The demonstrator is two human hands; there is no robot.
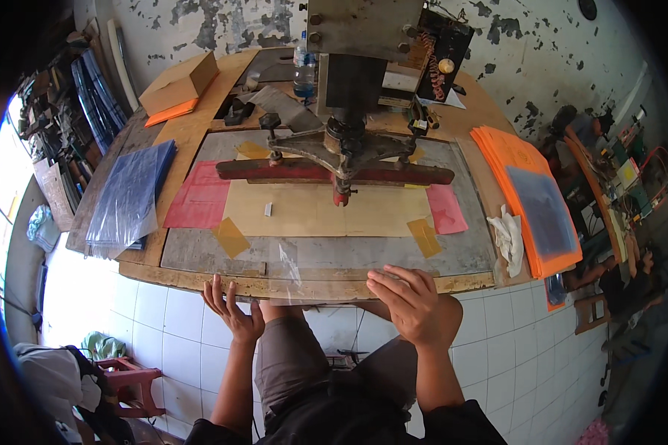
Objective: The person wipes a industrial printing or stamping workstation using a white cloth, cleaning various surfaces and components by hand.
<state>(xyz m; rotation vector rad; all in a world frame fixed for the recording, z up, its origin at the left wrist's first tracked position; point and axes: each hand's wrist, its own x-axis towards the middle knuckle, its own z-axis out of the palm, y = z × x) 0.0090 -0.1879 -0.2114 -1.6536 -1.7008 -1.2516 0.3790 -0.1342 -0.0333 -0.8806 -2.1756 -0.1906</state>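
My left hand (234, 313) is at the front edge of the table, fingers spread, with nothing in it. My right hand (408, 302) has its fingers stretched out over the front edge, close to a clear plastic sheet (293, 276). The thumb is hidden, and whether the fingertips touch the sheet I cannot tell. Glare marks the sheet, which reaches over the wooden edge. Beyond it, a cream board (304, 215) lies on a grey metal plate (464, 256), between pink sheets (199, 196) and strips of brown tape (231, 237). A small white piece (268, 210) rests on the board.
A press head with a red bar (274, 170) hangs above the board. Clear plastic sleeves (126, 196) are stacked at left, orange folders (516, 159) at right beside a crumpled white cloth (507, 239). Behind stand a cardboard box (178, 83) and a water bottle (303, 70).
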